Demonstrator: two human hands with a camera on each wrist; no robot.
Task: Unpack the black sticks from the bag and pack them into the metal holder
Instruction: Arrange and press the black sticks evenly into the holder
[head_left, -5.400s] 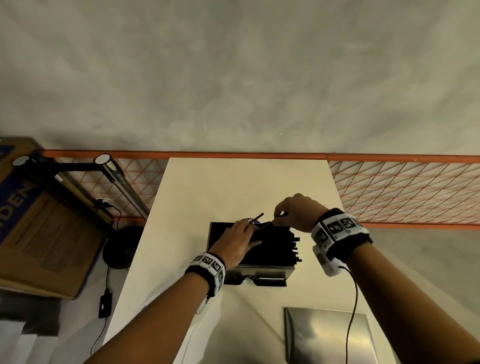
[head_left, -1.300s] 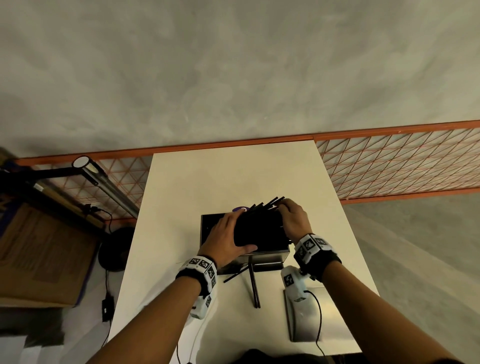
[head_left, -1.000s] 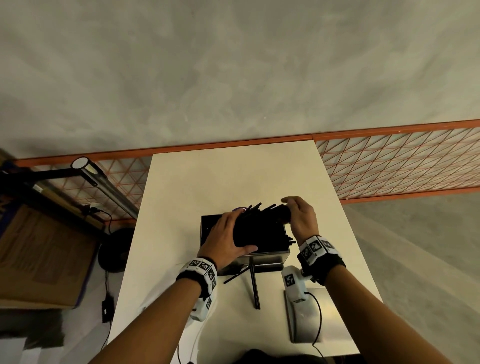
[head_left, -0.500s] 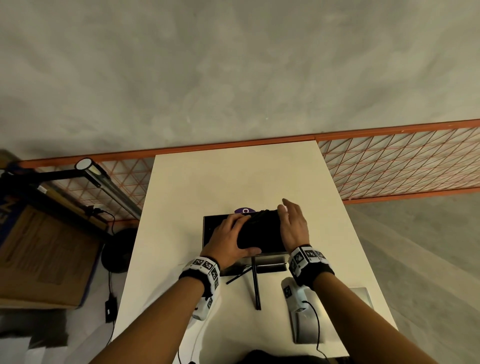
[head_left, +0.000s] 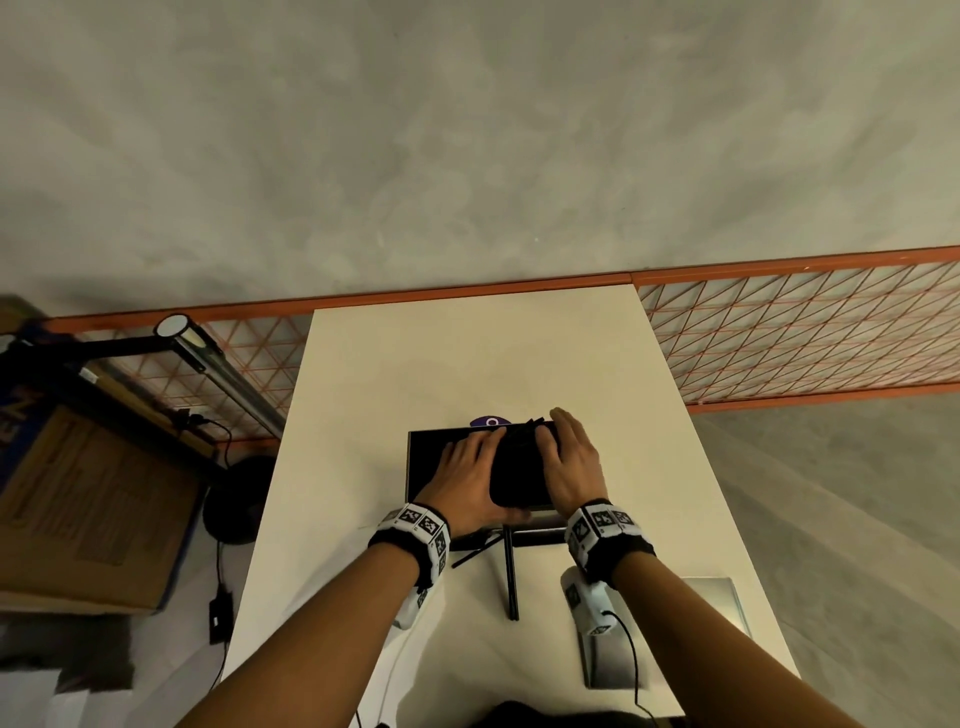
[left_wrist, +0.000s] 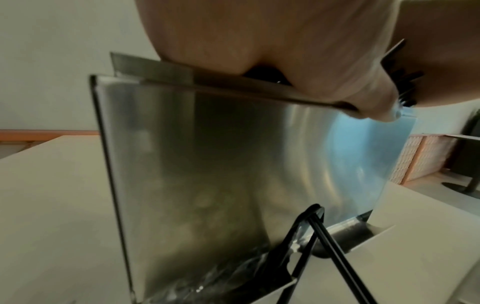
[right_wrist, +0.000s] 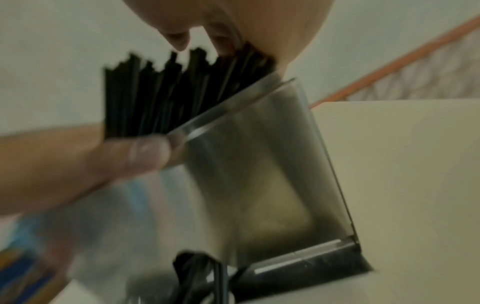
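Note:
The metal holder (head_left: 423, 467) stands in the middle of the table, its brushed front seen close in the left wrist view (left_wrist: 207, 164). A thick bundle of black sticks (head_left: 519, 475) fills its right part, the ends poking above the rim (right_wrist: 161, 92). My left hand (head_left: 467, 470) grips the bundle's left side, thumb curled under the near end by the rim (right_wrist: 145, 152). My right hand (head_left: 569, 457) lies flat against the bundle's right side, fingers straight. A few loose sticks (head_left: 510, 571) lie on the table before the holder's base (left_wrist: 337, 257).
A flat metal plate (head_left: 719, 603) lies at the near right of the white table (head_left: 467, 364). Something purple (head_left: 488, 421) peeks out behind the holder. A lamp arm (head_left: 208, 358) and cardboard boxes (head_left: 88, 499) stand left of the table; orange mesh fencing (head_left: 805, 332) runs behind.
My right hand came down from the stick tips and flattened against the bundle's right side. The sticks that splayed out at the far end now sit lower and closer together.

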